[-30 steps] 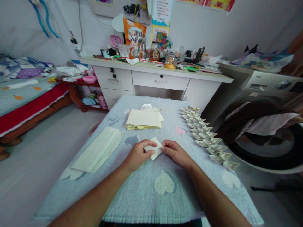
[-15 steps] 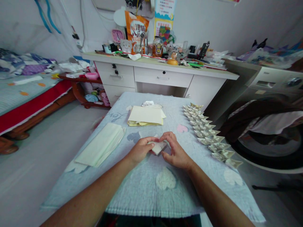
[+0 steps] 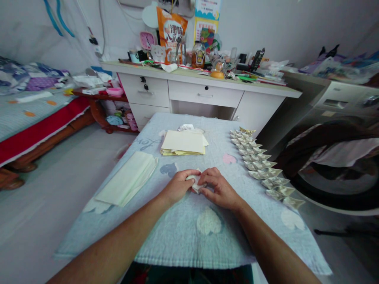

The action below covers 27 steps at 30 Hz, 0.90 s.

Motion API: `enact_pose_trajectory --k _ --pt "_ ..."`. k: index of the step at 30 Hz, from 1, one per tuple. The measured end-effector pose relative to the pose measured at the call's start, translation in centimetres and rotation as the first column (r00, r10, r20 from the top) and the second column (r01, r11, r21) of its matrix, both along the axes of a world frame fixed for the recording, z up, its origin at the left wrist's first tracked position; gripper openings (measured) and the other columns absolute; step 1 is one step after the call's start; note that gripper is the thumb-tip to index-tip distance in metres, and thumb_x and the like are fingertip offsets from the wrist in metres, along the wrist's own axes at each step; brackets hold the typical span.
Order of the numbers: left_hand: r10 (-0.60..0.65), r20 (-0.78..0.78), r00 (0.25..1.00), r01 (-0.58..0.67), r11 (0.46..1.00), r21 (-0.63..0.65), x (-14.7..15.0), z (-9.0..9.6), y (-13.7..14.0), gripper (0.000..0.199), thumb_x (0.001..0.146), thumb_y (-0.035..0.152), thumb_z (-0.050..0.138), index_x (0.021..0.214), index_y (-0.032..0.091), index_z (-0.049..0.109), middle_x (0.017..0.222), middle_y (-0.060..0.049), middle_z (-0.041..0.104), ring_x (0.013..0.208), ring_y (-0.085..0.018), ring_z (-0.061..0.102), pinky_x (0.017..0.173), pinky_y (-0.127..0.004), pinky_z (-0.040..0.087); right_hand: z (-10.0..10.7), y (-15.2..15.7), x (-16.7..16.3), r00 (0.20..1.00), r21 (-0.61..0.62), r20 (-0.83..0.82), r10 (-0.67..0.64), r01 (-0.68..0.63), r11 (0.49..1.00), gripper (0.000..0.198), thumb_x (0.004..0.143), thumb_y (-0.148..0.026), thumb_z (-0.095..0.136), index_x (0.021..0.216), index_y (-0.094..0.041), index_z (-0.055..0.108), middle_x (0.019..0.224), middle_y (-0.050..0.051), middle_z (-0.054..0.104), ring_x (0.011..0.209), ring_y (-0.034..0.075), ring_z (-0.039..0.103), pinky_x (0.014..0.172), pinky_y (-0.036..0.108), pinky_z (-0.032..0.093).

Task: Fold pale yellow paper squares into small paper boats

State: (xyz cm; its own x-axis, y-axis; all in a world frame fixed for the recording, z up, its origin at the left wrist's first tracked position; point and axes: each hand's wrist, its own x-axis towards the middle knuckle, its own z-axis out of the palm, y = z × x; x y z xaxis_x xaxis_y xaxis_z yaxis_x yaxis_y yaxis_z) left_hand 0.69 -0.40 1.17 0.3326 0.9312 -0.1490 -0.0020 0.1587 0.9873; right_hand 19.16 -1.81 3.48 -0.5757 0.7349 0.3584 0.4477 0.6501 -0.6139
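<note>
A small folded piece of paper [image 3: 195, 184], whitish, is held between my two hands above the cloth-covered table [image 3: 177, 236]. My left hand [image 3: 179, 184] pinches its left side, thumb on top. From the right, my right hand [image 3: 217, 187] grips the paper with bent fingers and thumb, hiding part of it. Beyond my hands lies a stack of cream and yellow paper [image 3: 183, 142]. To the left is a pile of long pale-green paper sheets [image 3: 127, 179]. Along the right side runs a row of several folded paper boats [image 3: 257, 157], nested close together.
A white desk [image 3: 204, 94] crowded with jars, a clock and an orange bag stands behind the table. A washing machine [image 3: 340, 102] with clothes in its open door is at the right. At the left are a bed [image 3: 44, 118] and a small wooden shelf [image 3: 100, 114].
My right fingers have moved left over the paper and now cover more of it. My left hand keeps its pinch. The view has shifted slightly.
</note>
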Motion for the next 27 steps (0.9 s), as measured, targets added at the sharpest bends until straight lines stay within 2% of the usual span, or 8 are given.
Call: enact_pose_trajectory --k 3,7,9,14,20,24,27 --pt "-0.013 0.005 1.0 0.013 1.0 0.006 0.0 0.0 0.0 0.04 0.074 0.016 0.057 0.113 0.012 0.063 0.082 -0.004 0.07 0.066 -0.014 0.063 0.062 -0.026 0.05 -0.1 0.1 -0.1 1.0 0.037 -0.002 0.006 -0.006 0.999 0.012 0.083 -0.018 0.059 0.094 -0.022 0.061 0.094 0.004 0.061 0.093 0.02 0.053 0.086 0.036 0.037" --pt "-0.011 0.028 1.0 0.011 1.0 0.006 0.0 0.1 0.0 0.041 0.072 0.014 0.058 0.112 0.013 0.063 0.085 -0.004 0.069 0.071 -0.015 0.064 0.062 -0.025 0.051 -0.5 0.1 -0.4 0.999 0.112 0.033 -0.027 0.023 0.993 0.035 0.071 -0.005 0.055 0.101 -0.021 0.06 0.1 0.006 0.061 0.095 0.022 0.051 0.085 0.037 0.037" --pt "-0.015 0.029 0.999 0.015 1.0 0.009 0.1 0.1 0.0 0.039 0.072 0.014 0.057 0.111 0.014 0.063 0.09 -0.004 0.068 0.07 -0.015 0.063 0.062 -0.025 0.051 -0.6 0.0 -0.4 0.996 0.148 0.066 -0.054 0.043 0.988 0.038 0.068 -0.003 0.053 0.102 -0.02 0.06 0.102 0.007 0.06 0.095 0.022 0.049 0.084 0.037 0.037" --pt "-0.028 0.009 1.0 0.028 0.999 0.016 0.0 -0.1 0.0 0.041 0.071 0.013 0.056 0.111 0.015 0.062 0.102 -0.005 0.066 0.066 -0.012 0.062 0.062 -0.025 0.052 -0.8 -0.2 -0.4 0.989 0.217 0.128 -0.076 0.047 0.975 0.025 0.074 -0.007 0.055 0.094 -0.02 0.063 0.097 0.007 0.061 0.093 0.023 0.047 0.082 0.038 0.037" --pt "-0.061 -0.01 0.998 0.061 0.998 0.024 0.0 -0.5 0.1 0.045 0.069 0.009 0.05 0.113 0.016 0.058 0.099 -0.004 0.065 0.06 -0.01 0.061 0.062 -0.025 0.051 -0.9 -0.1 -0.5 0.974 0.27 0.198 -0.11 0.053 0.961 0.014 0.083 -0.014 0.056 0.093 -0.019 0.064 0.094 0.008 0.062 0.09 0.022 0.047 0.08 0.038 0.037" --pt "-0.085 0.027 0.996 0.083 0.995 0.061 -0.2 -0.7 0.1 0.047 0.069 0.008 0.046 0.115 0.017 0.05 0.107 -0.006 0.061 0.074 -0.014 0.062 0.059 -0.024 0.051 -1.0 0.0 -0.5 0.971 0.292 0.208 -0.12 0.056 0.955 0.01 0.086 -0.015 0.055 0.088 -0.018 0.065 0.09 0.007 0.063 0.087 0.021 0.047 0.079 0.036 0.038" --pt "-0.026 -0.143 0.989 0.054 0.978 0.202 -0.9 -0.3 -0.1 0.043 0.073 0.01 0.047 0.115 0.019 0.049 0.108 -0.006 0.06 0.085 -0.016 0.061 0.064 -0.026 0.05 -1.2 0.1 -0.3 0.967 0.31 0.215 -0.139 0.067 0.948 0.01 0.087 -0.015 0.055 0.087 -0.017 0.065 0.088 0.007 0.063 0.084 0.02 0.048 0.076 0.035 0.038"
